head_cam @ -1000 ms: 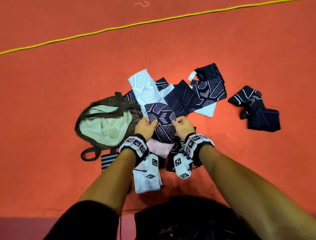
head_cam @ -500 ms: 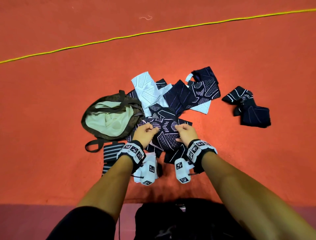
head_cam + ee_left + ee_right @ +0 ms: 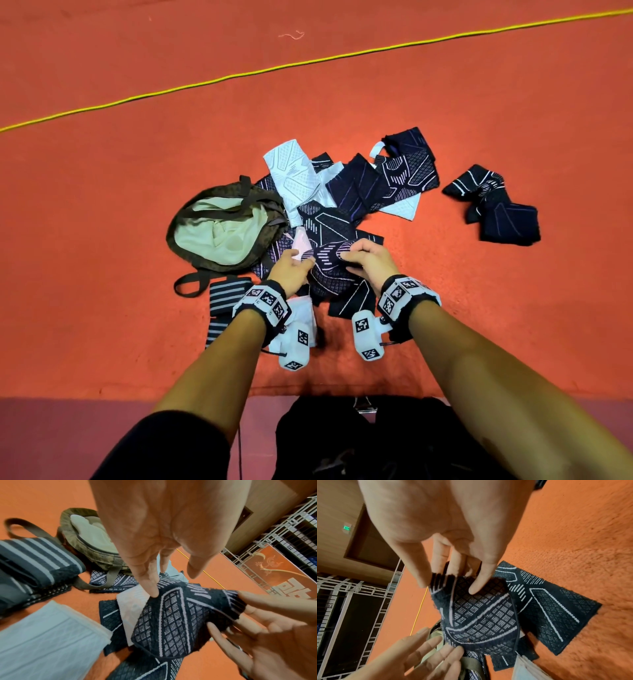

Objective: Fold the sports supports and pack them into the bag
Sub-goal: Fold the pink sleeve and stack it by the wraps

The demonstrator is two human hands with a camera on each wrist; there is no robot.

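Observation:
An olive bag (image 3: 191, 219) with a pale lining lies open on the orange floor, left of a pile of supports. Just right of the bag's mouth, a dark support with a white diamond pattern (image 3: 330, 265) is doubled over and held off the floor. My right hand (image 3: 346, 255) pinches its ribbed end between thumb and fingers, as the right wrist view shows of the right hand (image 3: 450, 585) and the support (image 3: 484, 615). My left hand (image 3: 303, 262) has straight fingers that touch the support's other side (image 3: 171, 622); in the left wrist view the left hand (image 3: 173, 582) grips nothing.
More dark supports (image 3: 387, 178) and white supports (image 3: 294, 171) lie in the pile beyond my hands. A separate dark pair (image 3: 496, 209) sits to the right. A grey-striped wrap (image 3: 226, 298) and a white support (image 3: 305, 311) lie by my left wrist. A yellow cord (image 3: 308, 61) crosses the far floor.
The dark support lay flat under both hands; now it is doubled over and lifted. My left hand has released its grip and straightened, while the right hand keeps hold.

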